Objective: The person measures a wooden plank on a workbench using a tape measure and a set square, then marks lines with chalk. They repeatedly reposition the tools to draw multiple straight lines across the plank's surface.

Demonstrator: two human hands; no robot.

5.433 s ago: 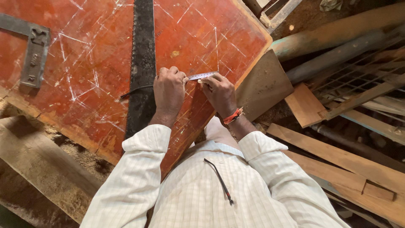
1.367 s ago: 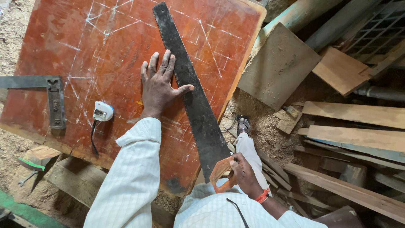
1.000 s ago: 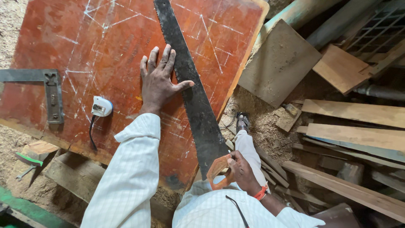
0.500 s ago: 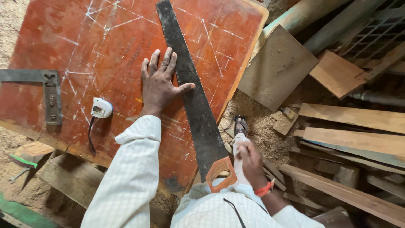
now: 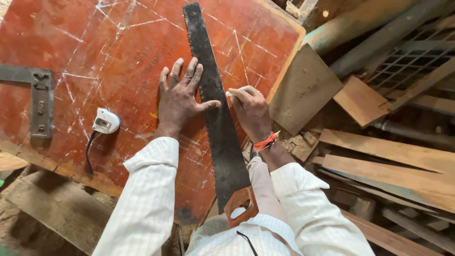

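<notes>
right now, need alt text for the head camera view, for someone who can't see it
A person's left hand presses a dark handsaw flat on a scratched red board, while the right hand holds a small pale piece beside the blade. A white tape measure lies left.

Daylight was bright and even; soft shadows fell lower-left. Focus was sharp, edges bent slightly, no glare.

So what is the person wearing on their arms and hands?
Both arms are in long white sleeves with thin stripes, cuffs at the wrists. The left hand is bare, no glove or ring that shows. The right hand is bare too, with an orange thread band around the wrist.
</notes>
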